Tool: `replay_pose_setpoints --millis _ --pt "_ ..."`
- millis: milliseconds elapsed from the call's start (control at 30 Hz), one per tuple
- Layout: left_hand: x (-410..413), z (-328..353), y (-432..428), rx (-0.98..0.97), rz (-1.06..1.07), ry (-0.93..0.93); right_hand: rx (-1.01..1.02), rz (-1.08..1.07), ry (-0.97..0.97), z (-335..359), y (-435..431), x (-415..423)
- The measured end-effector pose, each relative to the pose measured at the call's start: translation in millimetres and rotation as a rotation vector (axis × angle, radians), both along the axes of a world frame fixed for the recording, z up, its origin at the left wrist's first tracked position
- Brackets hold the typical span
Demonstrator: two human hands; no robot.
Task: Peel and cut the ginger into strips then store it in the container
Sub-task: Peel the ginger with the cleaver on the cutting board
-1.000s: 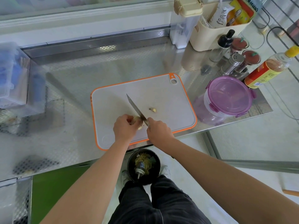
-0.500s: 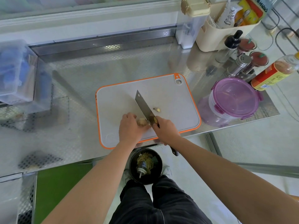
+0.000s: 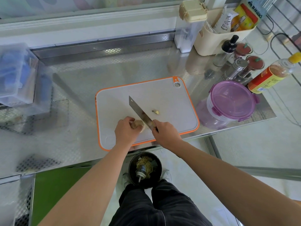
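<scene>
The left hand (image 3: 128,131) curls over a knob of ginger (image 3: 138,125), pinning it to the near middle of the orange-rimmed cutting board (image 3: 164,93). Just to its right, the right hand (image 3: 166,133) is wrapped around the handle of a cleaver-style knife (image 3: 139,109), whose broad blade angles away to the far left and lies close against the ginger's right side. A small trimmed bit (image 3: 157,112) lies on the board, right of the blade.

The ginger looks small, light, hard and lumpy, so it will likely rock or roll unless it rests on a flat side. Its cut face is probably damp and a little slippery. The safest hold seems to be from above on the side away from the blade, fingertips tucked back.

The purple-lidded container (image 3: 232,100) stands closed on the steel counter (image 3: 78,82), right of the board. A dark bin (image 3: 145,170) of scraps sits on the floor below.
</scene>
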State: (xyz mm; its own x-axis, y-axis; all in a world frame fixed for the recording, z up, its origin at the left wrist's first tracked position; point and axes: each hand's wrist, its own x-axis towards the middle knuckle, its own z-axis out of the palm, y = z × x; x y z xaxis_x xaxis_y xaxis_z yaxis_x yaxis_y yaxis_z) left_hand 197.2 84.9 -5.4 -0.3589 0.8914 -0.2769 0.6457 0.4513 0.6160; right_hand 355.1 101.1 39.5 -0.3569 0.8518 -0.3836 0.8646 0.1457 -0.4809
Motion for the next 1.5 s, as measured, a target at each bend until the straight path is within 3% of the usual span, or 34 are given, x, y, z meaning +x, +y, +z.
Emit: replay_pose_setpoints --millis 367,600,867,1100,1500 --pt "3 -1 3 0.014 0.023 0.071 -0.051 -0.033 -0.033 5 -12 -13" --pt "3 -1 2 0.043 0.022 0.042 -0.036 -0.024 -0.181 -16 -14 -27" --pt "-5 4 -6 0.047 -0.202 -0.003 -0.017 -0.175 0.065 -21 5 -14" --pt "-6 4 -11 -0.006 -0.081 0.022 -0.102 -0.092 0.092 -16 4 -6" --pt "-4 2 -7 0.135 0.065 -0.174 -0.107 -0.102 0.147 -18 0 -5"
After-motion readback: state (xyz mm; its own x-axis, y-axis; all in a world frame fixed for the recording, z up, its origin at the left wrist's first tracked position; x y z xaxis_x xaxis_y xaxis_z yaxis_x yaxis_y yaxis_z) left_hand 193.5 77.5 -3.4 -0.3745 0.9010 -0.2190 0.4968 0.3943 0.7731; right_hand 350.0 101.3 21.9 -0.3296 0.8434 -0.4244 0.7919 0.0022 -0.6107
